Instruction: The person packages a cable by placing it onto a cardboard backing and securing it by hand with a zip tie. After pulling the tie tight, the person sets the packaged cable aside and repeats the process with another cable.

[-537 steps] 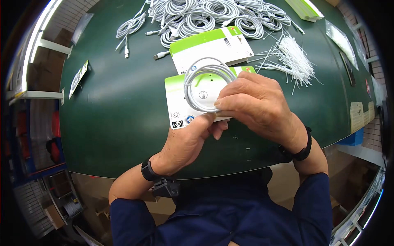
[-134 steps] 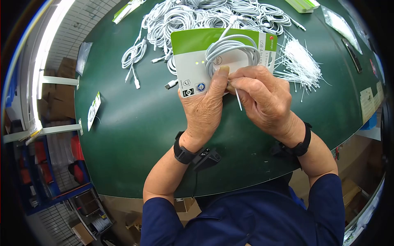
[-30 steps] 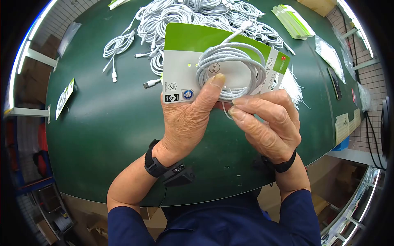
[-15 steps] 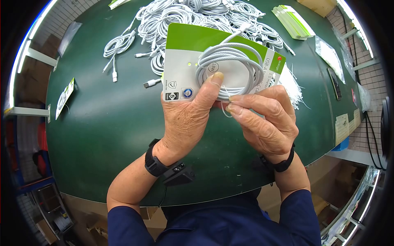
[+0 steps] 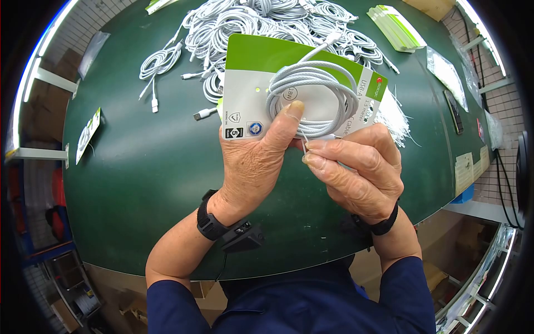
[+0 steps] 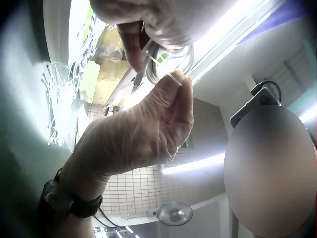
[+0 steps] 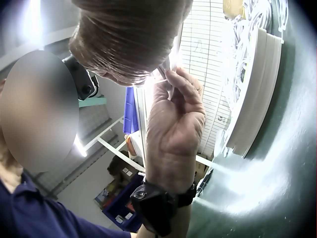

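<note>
In the head view my left hand (image 5: 253, 156) grips a green and white printed card (image 5: 245, 89), thumb on the front and fingers hidden behind. A coiled white braided cable (image 5: 311, 75) lies against the card's face, with that thumb pressing at the coil's lower left. One cable plug (image 5: 332, 38) points up past the coil. My right hand (image 5: 367, 170) pinches a thin white cable tie (image 5: 303, 146) between thumb and forefinger, just below the coil. In the left wrist view the tie's tip shows at the right fingertips (image 6: 179, 78).
Behind the card lies a heap of white cables (image 5: 239, 25). White cable ties (image 5: 395, 119) are spread at the right, near a phone (image 5: 453, 111). A stack of green-edged cards (image 5: 396, 29) stands at the back right. At the left is a card with a cable (image 5: 88, 135).
The card with the coil has come up off the table since the oldest frame, and a tie has appeared. Lately my right fingertips have shifted slightly left and down, and the tie hangs straighter.
</note>
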Demonstrator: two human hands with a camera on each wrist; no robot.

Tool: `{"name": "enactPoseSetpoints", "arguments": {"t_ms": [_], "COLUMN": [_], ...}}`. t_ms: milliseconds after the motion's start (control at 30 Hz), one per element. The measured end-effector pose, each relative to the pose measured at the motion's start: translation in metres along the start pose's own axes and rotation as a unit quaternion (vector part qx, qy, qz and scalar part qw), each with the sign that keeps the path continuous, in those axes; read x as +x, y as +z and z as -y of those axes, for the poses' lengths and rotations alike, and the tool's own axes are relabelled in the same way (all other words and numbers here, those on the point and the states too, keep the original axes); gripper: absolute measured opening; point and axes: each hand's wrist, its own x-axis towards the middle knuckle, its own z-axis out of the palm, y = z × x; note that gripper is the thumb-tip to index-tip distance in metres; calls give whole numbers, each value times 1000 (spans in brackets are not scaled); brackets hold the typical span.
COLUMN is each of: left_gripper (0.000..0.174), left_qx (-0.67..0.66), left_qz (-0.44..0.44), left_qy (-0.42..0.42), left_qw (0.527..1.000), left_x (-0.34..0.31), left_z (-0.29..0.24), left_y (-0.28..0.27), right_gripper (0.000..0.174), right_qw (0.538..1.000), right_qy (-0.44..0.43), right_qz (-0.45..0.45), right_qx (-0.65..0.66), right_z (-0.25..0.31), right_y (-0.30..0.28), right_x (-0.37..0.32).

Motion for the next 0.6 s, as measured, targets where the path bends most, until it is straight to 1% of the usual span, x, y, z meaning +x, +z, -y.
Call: {"name": "enactPoseSetpoints", "arguments": {"t_ms": [200, 333, 400, 467, 600], "left_gripper": [47, 46, 38, 24, 24], "left_qx": [-10, -9, -19, -47, -41], "left_qz": [8, 13, 9, -3, 3], "left_qy": [-5, 0, 13, 38, 37], "left_qw": [1000, 1000, 1000, 998, 998], "left_x": [1, 0, 0, 1, 0], "left_z": [1, 1, 1, 0, 0], "left_y": [-1, -2, 0, 5, 4], "right_gripper": [42, 40, 39, 38, 37], "right_qw": [1000, 999, 999, 998, 997], "right_qy": [14, 27, 34, 40, 48], "right_qz": [-3, -26, -39, -47, -52], "right_qx": [-8, -4, 1, 6, 21], "right_z": [-1, -7, -8, -8, -9], "right_y": [-1, 5, 7, 7, 7], "right_x": [-1, -2, -2, -2, -2]}}
